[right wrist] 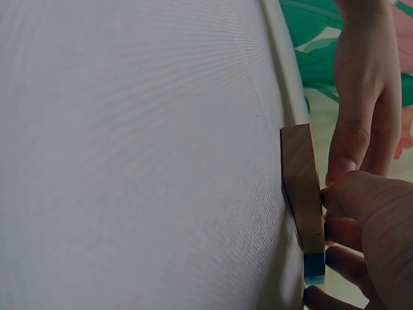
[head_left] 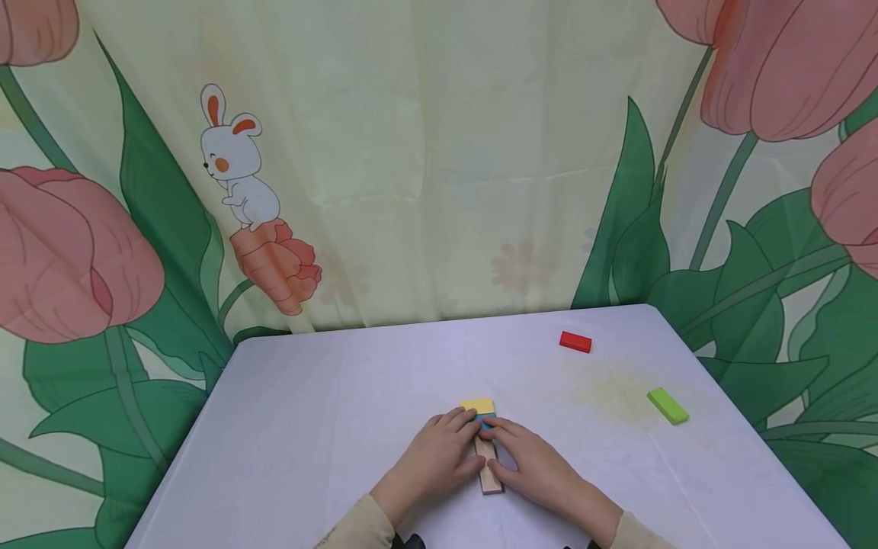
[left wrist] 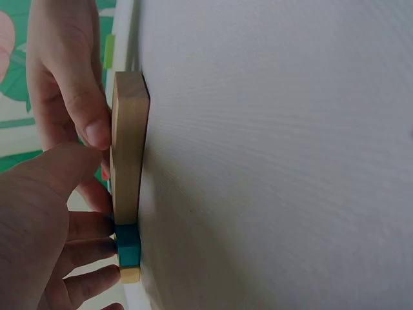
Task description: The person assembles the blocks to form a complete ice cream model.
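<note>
A plain wooden block (head_left: 488, 467) lies flat on the table, its far end against a blue block (head_left: 485, 418), with a yellow block (head_left: 478, 405) beyond that; the three touch in a row. My left hand (head_left: 440, 455) lies along the left side, fingertips at the blue and yellow blocks and thumb at the wooden one. From the right, my right hand (head_left: 536, 466) touches the blue block with its fingers and the wooden block with its thumb. In the left wrist view the wooden block (left wrist: 129, 155) and blue block (left wrist: 128, 245) stand in line, fingers resting on them.
On the white-covered table (head_left: 309, 427), a red block (head_left: 575, 341) lies at the back right and a green block (head_left: 668, 406) near the right edge. Behind the table hangs a curtain (head_left: 425, 168) printed with tulips and a rabbit.
</note>
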`<state>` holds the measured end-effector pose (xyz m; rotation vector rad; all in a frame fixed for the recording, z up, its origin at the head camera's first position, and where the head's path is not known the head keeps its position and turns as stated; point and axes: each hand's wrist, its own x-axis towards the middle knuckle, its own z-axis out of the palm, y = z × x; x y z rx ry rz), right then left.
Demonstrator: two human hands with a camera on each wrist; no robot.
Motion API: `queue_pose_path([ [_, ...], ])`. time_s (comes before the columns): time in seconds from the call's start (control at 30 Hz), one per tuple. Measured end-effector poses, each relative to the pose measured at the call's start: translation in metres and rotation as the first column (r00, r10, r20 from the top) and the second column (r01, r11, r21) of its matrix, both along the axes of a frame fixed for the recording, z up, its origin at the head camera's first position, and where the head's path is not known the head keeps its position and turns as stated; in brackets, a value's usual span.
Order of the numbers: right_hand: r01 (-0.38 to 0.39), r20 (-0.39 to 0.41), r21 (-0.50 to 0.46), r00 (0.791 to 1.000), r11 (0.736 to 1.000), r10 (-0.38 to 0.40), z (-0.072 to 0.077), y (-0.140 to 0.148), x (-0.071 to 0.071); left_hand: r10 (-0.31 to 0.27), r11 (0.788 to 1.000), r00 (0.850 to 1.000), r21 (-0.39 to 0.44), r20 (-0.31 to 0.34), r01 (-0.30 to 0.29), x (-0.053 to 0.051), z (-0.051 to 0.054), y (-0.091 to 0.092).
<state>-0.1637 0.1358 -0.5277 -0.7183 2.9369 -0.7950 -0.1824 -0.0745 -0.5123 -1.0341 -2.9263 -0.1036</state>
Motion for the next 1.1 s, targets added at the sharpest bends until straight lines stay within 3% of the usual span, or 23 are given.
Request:
queue_pose_path([
  [0.4, 0.008, 0.01, -0.005, 1.0, 1.0, -0.008, 0.001, 0.001, 0.002, 0.001, 1.0, 1.0, -0.01, -0.015, -0.002, 0.003, 0.004, 0.005],
  [0.7, -0.002, 0.016, 0.007, 1.0, 1.0, 0.002, 0.002, 0.002, -0.001, -0.006, 1.0, 1.0, -0.005, 0.029, 0.007, 0.002, 0.008, 0.003],
  [0.87, -0.019, 0.057, -0.075, 0.998, 0.997, 0.023, 0.002, 0.011, -0.005, 0.002, 1.0, 1.0, 0.008, 0.026, -0.003, 0.004, 0.008, 0.002],
  [1.1, 0.163, 0.136, -0.184, 0.981, 0.969, -0.139, 0.007, 0.028, -0.031, 0.015, 0.999, 0.999, -0.032, 0.034, -0.014, 0.002, 0.009, 0.005],
])
